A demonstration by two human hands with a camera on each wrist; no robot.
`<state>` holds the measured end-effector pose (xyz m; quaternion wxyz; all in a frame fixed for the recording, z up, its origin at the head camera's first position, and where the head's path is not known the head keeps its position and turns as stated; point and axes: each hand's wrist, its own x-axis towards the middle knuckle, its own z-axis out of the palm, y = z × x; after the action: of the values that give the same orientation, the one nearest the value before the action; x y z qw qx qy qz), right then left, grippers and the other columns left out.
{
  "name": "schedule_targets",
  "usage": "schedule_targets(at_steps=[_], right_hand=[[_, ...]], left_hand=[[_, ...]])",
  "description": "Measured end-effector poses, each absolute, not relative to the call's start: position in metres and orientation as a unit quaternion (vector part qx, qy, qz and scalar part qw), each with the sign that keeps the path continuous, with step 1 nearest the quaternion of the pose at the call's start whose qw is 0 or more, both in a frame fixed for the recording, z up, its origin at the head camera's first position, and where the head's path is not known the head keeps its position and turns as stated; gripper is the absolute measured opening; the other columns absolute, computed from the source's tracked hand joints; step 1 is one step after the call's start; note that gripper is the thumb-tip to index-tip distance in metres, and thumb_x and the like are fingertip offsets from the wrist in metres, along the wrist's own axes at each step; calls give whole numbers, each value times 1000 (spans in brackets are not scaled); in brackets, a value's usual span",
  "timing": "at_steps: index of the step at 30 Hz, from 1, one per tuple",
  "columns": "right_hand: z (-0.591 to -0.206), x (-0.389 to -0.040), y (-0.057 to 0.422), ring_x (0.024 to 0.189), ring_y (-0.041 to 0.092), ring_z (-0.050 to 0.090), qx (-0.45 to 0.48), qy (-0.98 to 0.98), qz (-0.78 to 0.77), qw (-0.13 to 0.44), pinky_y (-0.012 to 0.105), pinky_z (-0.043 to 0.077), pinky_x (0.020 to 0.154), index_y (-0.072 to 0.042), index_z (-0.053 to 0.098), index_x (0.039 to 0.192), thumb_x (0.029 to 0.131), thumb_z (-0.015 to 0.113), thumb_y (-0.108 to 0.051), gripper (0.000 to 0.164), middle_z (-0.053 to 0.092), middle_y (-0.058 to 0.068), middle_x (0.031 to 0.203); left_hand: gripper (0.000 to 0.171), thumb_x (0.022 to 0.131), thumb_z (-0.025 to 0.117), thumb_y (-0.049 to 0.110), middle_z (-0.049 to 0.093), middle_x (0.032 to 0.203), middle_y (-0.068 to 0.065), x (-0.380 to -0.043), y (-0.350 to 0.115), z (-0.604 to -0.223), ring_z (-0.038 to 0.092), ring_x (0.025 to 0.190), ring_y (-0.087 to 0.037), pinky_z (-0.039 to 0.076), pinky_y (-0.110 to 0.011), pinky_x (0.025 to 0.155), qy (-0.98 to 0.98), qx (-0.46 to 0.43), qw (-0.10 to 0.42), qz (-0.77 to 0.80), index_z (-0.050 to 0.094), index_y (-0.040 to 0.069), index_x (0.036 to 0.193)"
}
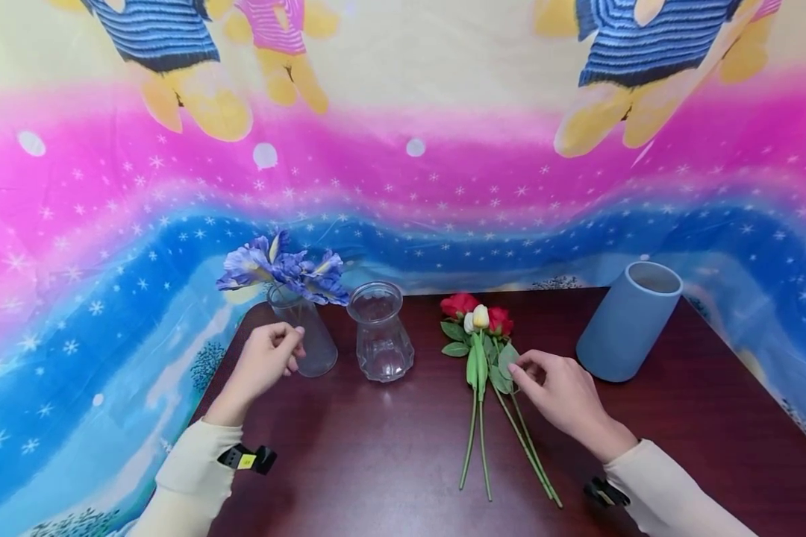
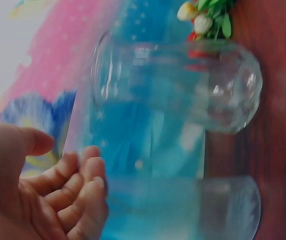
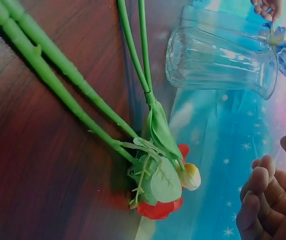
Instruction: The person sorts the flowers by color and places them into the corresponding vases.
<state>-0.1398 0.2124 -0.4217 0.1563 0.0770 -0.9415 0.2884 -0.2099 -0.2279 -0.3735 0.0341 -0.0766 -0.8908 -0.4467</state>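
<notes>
Purple-blue irises (image 1: 285, 268) stand in a clear glass vase (image 1: 317, 347) at the left of the table. In front of this vase is my left hand (image 1: 269, 358), fingers loosely bent and holding nothing. Beside it stands a second glass vase (image 1: 384, 347) with a flared rim, with nothing in it. Two white-yellow tulips (image 1: 480, 319) and red roses (image 1: 458, 304) lie together on the table, stems toward me. Just right of their leaves (image 1: 507, 362) hovers my right hand (image 1: 564, 391); the right wrist view shows its loosely curled fingers (image 3: 255, 182) apart from the flowers, gripping nothing.
A tall blue-grey vase (image 1: 628, 324) stands at the back right, beyond my right hand. The dark reddish wood table (image 1: 389, 462) reaches back to a printed cloth backdrop (image 1: 403, 186) with snowflakes, which also hangs along the sides.
</notes>
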Motion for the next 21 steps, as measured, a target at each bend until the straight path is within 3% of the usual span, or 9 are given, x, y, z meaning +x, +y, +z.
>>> schedule_targets(at_steps=[10, 15, 21], right_hand=[[-427, -137, 222, 53, 1, 46, 65, -949, 269, 152, 25, 36, 47, -21, 73, 91, 94, 71, -28, 8, 60, -12, 65], [-429, -136, 225, 52, 1, 44, 66, -950, 263, 153, 25, 35, 47, -22, 73, 89, 94, 71, -28, 8, 58, -12, 63], [-429, -135, 225, 52, 0, 45, 67, -951, 263, 151, 25, 35, 47, -21, 74, 90, 94, 71, -28, 9, 58, -12, 64]], left_hand=[[28, 105, 54, 28, 68, 76, -7, -205, -190, -380, 62, 58, -18, 54, -30, 57, -887, -107, -19, -450, 65, 6, 90], [32, 105, 53, 29, 68, 76, -6, -208, -174, -382, 62, 57, -18, 53, -29, 58, -882, -109, -16, -459, 64, 4, 88], [41, 105, 53, 32, 70, 77, -14, -216, -157, -383, 62, 55, -23, 51, -29, 59, -876, -89, 7, -475, 68, 0, 84]])
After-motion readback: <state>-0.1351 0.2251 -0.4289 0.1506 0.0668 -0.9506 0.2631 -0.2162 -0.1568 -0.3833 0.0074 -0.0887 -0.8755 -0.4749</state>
